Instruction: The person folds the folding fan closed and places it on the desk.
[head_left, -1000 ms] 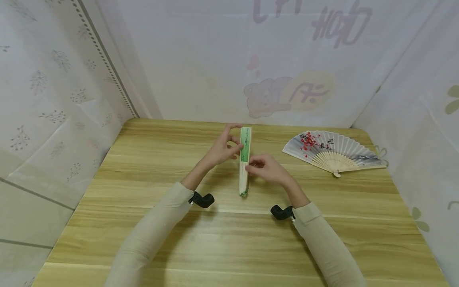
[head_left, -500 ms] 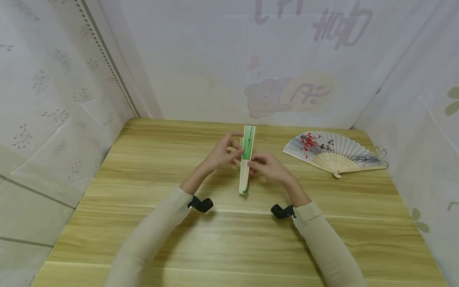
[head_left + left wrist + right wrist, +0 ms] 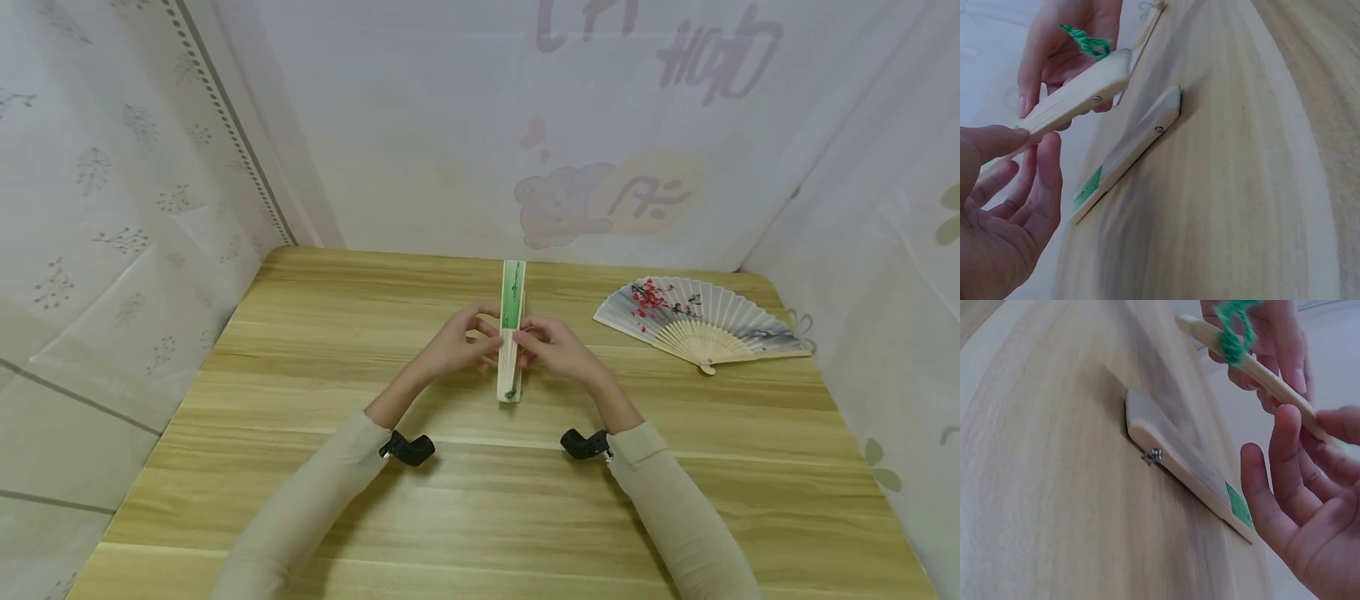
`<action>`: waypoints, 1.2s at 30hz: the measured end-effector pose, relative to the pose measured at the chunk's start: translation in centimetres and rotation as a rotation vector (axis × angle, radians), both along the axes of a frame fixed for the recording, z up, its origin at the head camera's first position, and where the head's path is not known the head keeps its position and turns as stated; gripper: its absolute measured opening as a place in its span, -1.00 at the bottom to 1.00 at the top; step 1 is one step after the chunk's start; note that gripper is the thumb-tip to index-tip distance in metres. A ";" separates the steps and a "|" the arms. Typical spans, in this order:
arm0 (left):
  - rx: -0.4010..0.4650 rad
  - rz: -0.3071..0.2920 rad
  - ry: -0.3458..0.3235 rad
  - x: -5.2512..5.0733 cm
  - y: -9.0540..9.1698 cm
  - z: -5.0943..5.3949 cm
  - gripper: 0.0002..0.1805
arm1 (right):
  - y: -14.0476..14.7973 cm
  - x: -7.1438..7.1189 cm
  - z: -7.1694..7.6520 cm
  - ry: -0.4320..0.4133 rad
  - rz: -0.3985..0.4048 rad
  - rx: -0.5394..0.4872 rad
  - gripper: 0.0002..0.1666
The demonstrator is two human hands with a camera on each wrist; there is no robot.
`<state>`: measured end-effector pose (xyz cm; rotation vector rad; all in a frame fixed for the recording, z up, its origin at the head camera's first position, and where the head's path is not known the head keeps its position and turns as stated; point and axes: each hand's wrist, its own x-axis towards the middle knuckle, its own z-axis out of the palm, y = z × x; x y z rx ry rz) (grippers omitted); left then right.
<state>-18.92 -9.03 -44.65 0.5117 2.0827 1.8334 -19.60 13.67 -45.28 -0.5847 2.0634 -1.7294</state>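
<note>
A folded hand fan (image 3: 507, 358) with ribs of pale wood, a green printed strip and a green cord at its pivot end is held above the table. My left hand (image 3: 455, 343) pinches its left side between thumb and fingers. On the other side my right hand (image 3: 558, 350) pinches it at about the same height. Below it in both wrist views, a second folded fan (image 3: 1129, 150) with a green patch and a metal rivet lies flat on the wood. From the head view this lower fan is mostly hidden by the held one.
An open fan (image 3: 701, 321) with red blossoms lies spread at the back right of the wooden table (image 3: 465, 517). Printed white cloth (image 3: 420, 150) hangs behind the table's back edge and at both sides.
The left hand has slid down the fan, from near its far end to opposite the right hand. The held fan has tilted and risen off the one beneath.
</note>
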 end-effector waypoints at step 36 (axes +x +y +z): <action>-0.089 0.117 -0.013 1.2 -4.3 -0.3 -0.61 | -5.2 1.0 -0.5 -0.006 -0.070 -0.010 -0.41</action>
